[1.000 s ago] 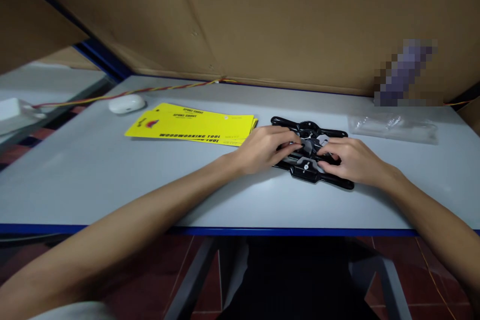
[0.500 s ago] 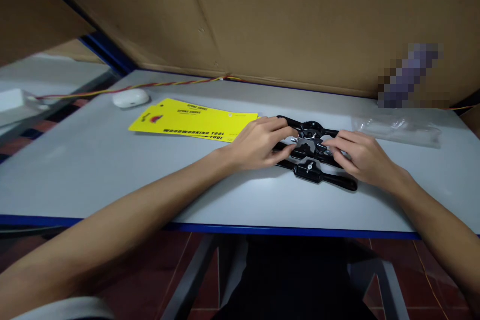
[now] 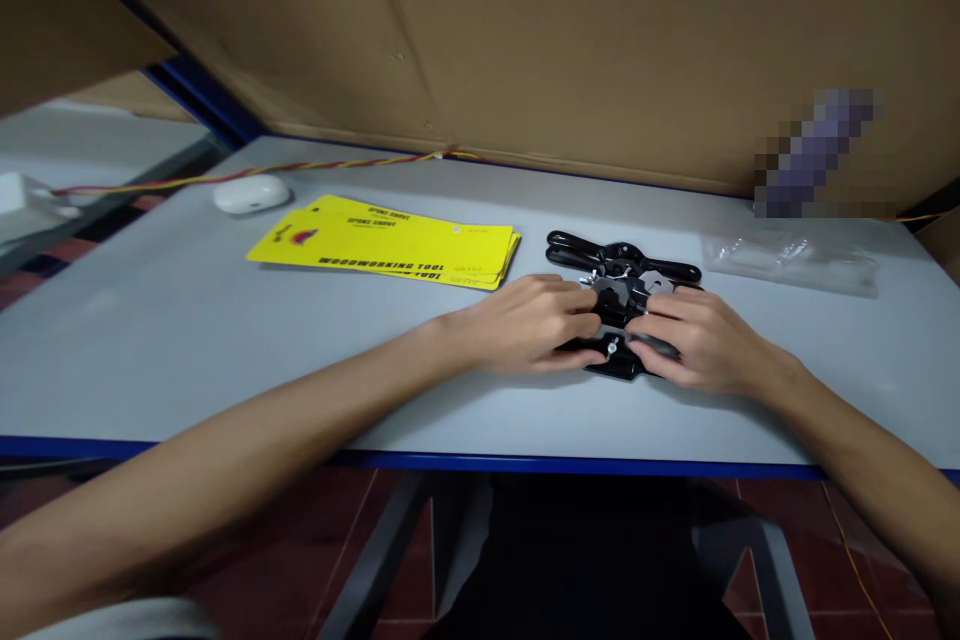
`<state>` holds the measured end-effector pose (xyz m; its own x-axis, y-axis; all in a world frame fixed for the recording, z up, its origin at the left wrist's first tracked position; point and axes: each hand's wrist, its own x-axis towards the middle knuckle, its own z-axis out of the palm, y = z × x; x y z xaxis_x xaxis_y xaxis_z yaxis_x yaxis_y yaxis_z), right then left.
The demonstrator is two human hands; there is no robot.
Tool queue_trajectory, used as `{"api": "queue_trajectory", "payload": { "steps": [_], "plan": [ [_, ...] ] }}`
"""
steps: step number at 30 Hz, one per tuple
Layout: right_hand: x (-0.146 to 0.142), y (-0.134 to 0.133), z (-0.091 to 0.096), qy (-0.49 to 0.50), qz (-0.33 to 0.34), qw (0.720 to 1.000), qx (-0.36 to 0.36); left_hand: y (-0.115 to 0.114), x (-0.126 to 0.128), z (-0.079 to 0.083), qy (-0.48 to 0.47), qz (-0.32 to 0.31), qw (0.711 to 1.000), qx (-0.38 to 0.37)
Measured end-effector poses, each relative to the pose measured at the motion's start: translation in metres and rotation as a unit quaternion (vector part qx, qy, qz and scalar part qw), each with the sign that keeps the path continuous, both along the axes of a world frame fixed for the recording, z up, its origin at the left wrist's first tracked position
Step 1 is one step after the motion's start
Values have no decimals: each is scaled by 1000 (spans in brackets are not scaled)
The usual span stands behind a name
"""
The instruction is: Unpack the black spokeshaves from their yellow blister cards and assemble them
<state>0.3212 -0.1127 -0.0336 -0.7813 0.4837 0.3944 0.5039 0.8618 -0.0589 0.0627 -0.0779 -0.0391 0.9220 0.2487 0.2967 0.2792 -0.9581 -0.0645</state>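
Three black spokeshaves lie side by side on the grey table (image 3: 187, 320), right of centre. The far spokeshave (image 3: 622, 265) lies free with both handles showing. My left hand (image 3: 525, 325) curls round the left handle of the nearest spokeshave (image 3: 616, 358). From the other side, my right hand (image 3: 694, 340) closes on its right handle. Fingertips of both hands meet near the middle spokeshave (image 3: 619, 298), whose handles are hidden under my fingers.
A stack of yellow "WOODWORKING TOOL" cards (image 3: 390, 242) lies left of the tools. A white earbud case (image 3: 241, 193) and a twisted red-yellow cable (image 3: 300, 170) sit at the back left. A clear plastic bag (image 3: 791, 255) rests at the back right. Cardboard walls (image 3: 562, 40) stand behind.
Both hands have come toward me, from the middle spokeshave onto the nearest one. The far spokeshave's handles are now uncovered.
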Motion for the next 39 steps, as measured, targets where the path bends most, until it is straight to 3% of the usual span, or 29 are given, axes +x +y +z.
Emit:
{"api": "queue_trajectory", "payload": {
  "steps": [8,13,18,22,26,39],
  "plan": [
    [5,7,1,65,-29,997,-21,16,-9,-3,-65,103,993,-4],
    [4,9,-6,107,-70,991,-41,26,-12,-4,-33,166,981,-98],
    [2,8,-8,137,-92,986,-36,27,-11,0,8,161,975,-152],
    [-1,8,-9,131,-80,988,-19,27,-10,0,-10,152,970,-191],
    [-3,10,-12,165,-112,980,-4,26,-8,-1,-28,144,961,-233],
    [-4,8,-9,193,-106,975,-39,19,-3,3,-23,140,969,-202]
  ]
}}
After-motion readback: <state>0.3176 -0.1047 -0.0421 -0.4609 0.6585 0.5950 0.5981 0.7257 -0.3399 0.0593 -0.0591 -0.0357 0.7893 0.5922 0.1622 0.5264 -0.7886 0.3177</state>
